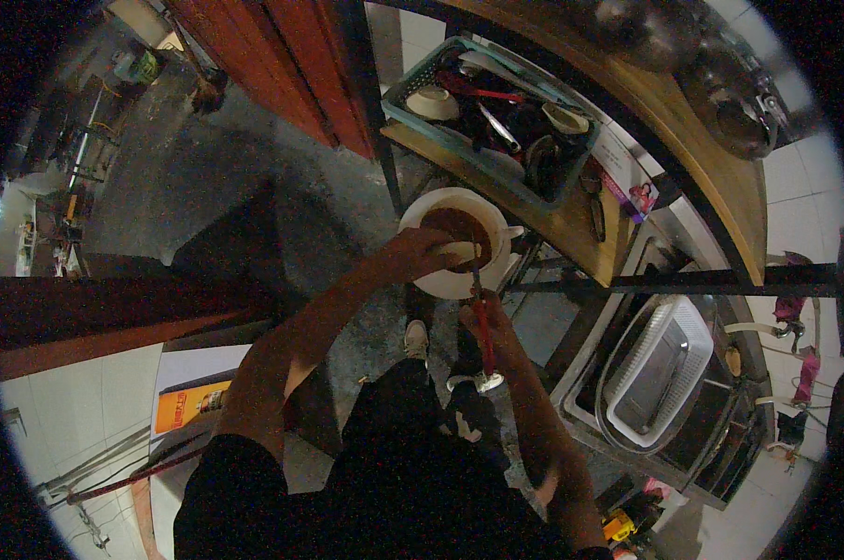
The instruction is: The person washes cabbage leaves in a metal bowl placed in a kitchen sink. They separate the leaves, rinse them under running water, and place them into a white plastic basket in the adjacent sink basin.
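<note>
A white bucket [424, 210] with brownish contents stands on the floor in front of me, near the middle of the view. My left hand [424, 252] reaches over its left side, fingers closed round a small pale piece [457, 250] whose kind is too dark to tell. In my right hand [489, 322], at the bucket's near edge, is a red-handled knife [486, 347]. Its narrow metal blade points away from me over the bucket, close to the pale piece. My right fingers wrap the handle, partly hidden in the dim light.
A teal basket [403, 117] of bowls and utensils sits on a wooden shelf beyond the bucket. Right of me, a white plastic basket [660, 373] rests in the sink [580, 397]. Metal pots [739, 121] stand on the upper shelf. A broom [207, 93] leans far left.
</note>
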The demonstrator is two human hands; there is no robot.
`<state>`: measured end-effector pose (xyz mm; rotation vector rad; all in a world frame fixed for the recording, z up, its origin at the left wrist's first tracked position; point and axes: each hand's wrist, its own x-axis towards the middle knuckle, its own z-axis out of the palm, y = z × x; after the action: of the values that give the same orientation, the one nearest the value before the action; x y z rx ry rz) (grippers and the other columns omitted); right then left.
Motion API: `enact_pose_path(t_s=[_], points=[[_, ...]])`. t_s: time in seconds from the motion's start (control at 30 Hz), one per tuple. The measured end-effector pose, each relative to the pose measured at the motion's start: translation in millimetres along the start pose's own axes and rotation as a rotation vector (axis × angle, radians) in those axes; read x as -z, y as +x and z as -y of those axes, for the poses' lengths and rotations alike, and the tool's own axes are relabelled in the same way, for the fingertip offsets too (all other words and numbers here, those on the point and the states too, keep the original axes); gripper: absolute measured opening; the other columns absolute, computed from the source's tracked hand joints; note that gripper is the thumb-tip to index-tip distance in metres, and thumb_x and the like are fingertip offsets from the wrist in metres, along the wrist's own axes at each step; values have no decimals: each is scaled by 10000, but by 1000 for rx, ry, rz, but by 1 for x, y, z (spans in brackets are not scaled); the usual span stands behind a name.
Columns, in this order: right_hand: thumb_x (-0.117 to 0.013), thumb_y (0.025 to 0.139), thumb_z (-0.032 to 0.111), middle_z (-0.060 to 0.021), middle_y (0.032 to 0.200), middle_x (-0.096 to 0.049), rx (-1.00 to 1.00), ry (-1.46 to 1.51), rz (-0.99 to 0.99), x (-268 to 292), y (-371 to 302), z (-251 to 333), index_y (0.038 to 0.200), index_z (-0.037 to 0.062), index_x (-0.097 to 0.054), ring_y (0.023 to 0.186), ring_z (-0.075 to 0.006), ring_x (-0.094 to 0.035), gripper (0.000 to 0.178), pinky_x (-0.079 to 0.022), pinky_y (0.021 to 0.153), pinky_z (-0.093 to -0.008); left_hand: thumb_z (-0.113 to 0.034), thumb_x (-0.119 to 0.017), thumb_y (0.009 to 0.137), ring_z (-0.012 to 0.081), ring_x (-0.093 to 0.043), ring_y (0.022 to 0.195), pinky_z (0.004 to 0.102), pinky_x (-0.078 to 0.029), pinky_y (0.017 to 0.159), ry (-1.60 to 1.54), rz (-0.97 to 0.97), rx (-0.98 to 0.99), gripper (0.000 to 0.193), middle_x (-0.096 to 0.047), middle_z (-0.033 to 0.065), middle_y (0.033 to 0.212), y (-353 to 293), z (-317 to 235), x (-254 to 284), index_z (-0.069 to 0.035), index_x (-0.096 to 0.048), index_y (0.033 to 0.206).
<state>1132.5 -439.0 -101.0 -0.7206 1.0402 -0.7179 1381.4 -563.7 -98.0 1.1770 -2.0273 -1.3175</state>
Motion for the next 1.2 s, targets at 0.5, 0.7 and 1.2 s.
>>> enact_pose_path(t_s=[0.5,0.7,1.2], points=[[-659,1043,227,-117,1458,-516,81,-129,-31,-5,2,4,1506,112,-414,1315,-226,-536,537,-440,1119,-383,-454,-680,974,399,-711,1059,493,-548,956,50,52,28,510,-724,250,1132,1,9,-1,-10,-714,1221],[-600,1078,264,-81,1310,-569,-45,-88,-34,2,11,-10,1404,73,-479,1217,-193,-556,397,-454,1052,-341,-426,-645,999,394,-694,1109,489,-541,968,79,104,-62,459,-723,222,1177,9,20,-5,-56,-708,1264],[-580,1058,242,-101,1320,-583,-64,40,-36,23,35,-38,1441,60,-461,1126,-196,-606,440,-523,953,-346,-531,-596,1015,291,-719,938,448,-565,859,11,295,71,528,-751,170,1050,26,31,-4,-58,-737,1202]])
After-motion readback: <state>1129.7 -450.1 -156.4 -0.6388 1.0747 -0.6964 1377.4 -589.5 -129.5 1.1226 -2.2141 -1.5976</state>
